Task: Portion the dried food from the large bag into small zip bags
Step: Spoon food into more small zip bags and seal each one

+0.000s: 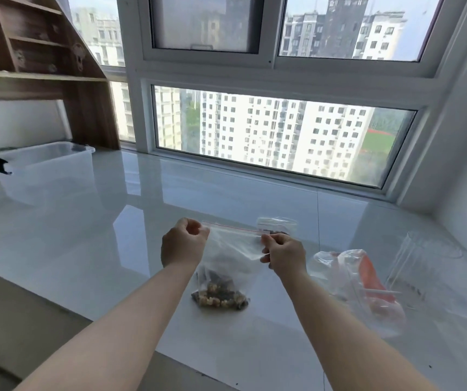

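The clear small zip bag (228,266) of brown dried food (219,299) is pinched at its red-striped seal by both hands, left (183,242) at 9 o'clock, right (283,256) at 3 o'clock. An incompletely pressed seal risks spillage onto the glossy white bench (114,249).

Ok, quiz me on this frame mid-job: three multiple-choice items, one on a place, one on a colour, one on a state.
1. Where does the clear storage bin stand?
A. far left of the white surface
B. beside the right hand
C. on the wooden shelf

2. What colour is the stripe along the top of the held zip bag?
A. blue
B. red
C. green

3. How is the zip bag held?
A. left hand alone
B. lying flat, untouched
C. both hands pinch its top corners

Answers: 1 A, the bin sits on the white surface below the wooden shelf. 2 B, a red line runs under the rim. 3 C, the left hand and right hand each grip one end, the dried food hanging at the bottom.
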